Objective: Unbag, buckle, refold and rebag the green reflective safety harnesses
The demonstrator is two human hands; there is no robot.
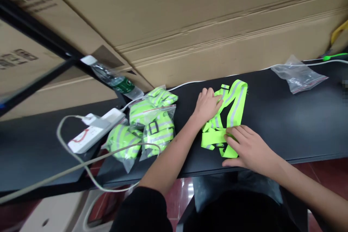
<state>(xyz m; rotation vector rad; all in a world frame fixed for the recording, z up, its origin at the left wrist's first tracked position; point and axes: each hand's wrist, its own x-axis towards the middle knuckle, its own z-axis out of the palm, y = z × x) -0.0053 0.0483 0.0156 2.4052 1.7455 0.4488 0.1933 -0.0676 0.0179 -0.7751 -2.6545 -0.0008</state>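
The right hand (248,146), spread, touches the near part of the reflective strap (237,108) on the tabletop (285,123); the left hand (208,105) rests at its left side, any pinch not discernible; a clear bag (300,74) lies beyond, farther right.

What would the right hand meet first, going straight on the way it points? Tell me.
The right hand would meet the green reflective strap it touches; past that, probably the left wrist, though depth is unclear.

Black elbow-length left sleeve (145,210), bare forearms (176,152); bare left hand (208,106), bare right hand (246,146); black clothing (244,214)
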